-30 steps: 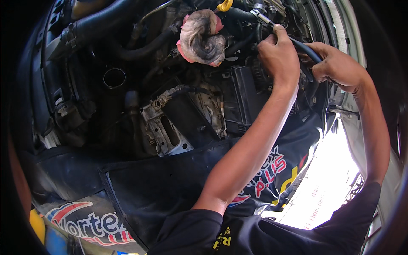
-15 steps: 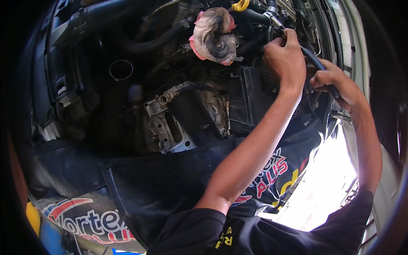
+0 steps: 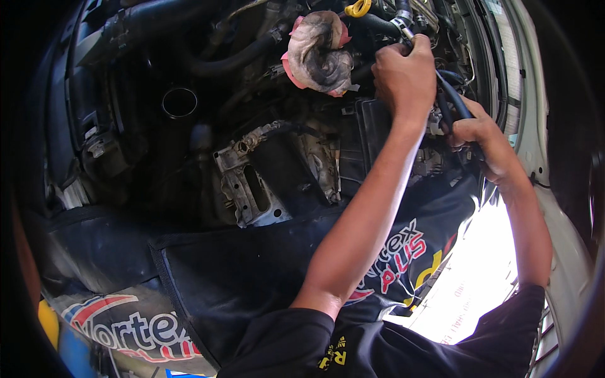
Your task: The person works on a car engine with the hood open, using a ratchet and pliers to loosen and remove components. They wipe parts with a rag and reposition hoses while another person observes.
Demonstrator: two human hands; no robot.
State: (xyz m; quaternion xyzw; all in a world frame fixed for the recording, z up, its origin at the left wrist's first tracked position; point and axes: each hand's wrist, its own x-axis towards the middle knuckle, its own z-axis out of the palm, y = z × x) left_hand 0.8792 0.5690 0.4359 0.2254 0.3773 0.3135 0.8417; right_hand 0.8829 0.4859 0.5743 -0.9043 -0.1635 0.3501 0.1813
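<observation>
Head view: right hand (image 3: 484,135) holds tool (image 3: 455,97); red lettering (image 3: 403,255) marks cover (image 3: 252,271).

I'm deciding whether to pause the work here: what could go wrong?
The long-handled tool might slip near the hose, and the left hand, gripping close to its head, could scrape against nearby parts. The crumpled rag lies among engine parts beside that hand, so a bump could perhaps knock it deeper.
</observation>
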